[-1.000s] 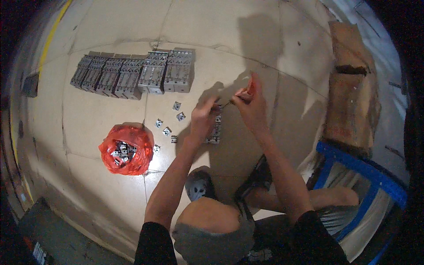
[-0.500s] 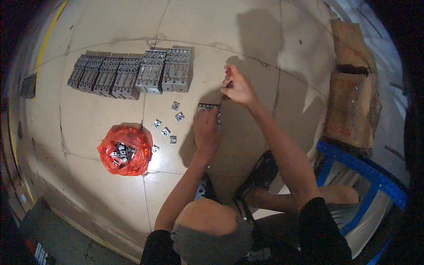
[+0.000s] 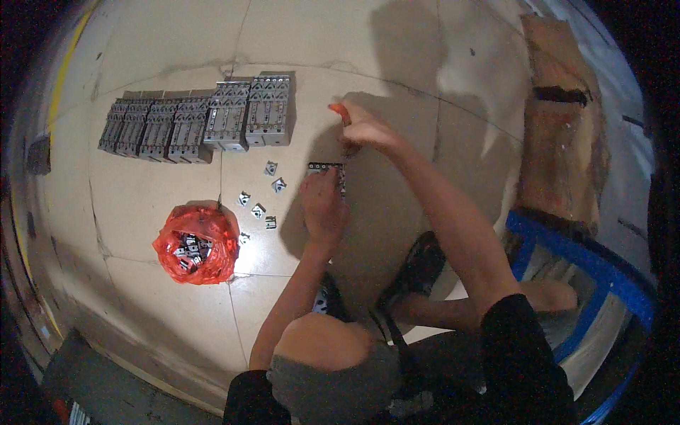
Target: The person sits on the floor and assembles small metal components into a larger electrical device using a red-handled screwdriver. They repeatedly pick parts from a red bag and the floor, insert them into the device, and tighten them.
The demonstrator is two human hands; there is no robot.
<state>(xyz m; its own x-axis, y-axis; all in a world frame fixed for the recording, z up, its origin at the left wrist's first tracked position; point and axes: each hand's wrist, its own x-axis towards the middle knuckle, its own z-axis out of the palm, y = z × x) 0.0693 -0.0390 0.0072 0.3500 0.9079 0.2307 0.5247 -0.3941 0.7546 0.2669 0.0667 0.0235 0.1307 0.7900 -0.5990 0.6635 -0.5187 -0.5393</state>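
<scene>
My left hand [image 3: 324, 205] is closed over a grey metal block [image 3: 324, 166] and presses it to the floor. A row of dark holes along the block's far edge shows past my fingers; the rest is mostly covered. In my right hand [image 3: 368, 131] is a screwdriver with an orange-red handle [image 3: 338, 110], held above the block's far right corner. Its tip is too blurred to place. Left of the block lie several small metal clips [image 3: 258, 210], loose on the tiles.
An orange-red plastic bag [image 3: 223, 248] of similar clips stands at the left. Beyond it, several grey metal blocks [image 3: 191, 127] form a row. Brown cardboard [image 3: 559, 156] lies at the right, near a blue frame [image 3: 588, 258]. My shoe [image 3: 418, 265] is close by.
My right hand has turned over, its knuckles now upward, and the screwdriver handle points more to the left. My left hand stays on the block. The whole view has shifted slightly.
</scene>
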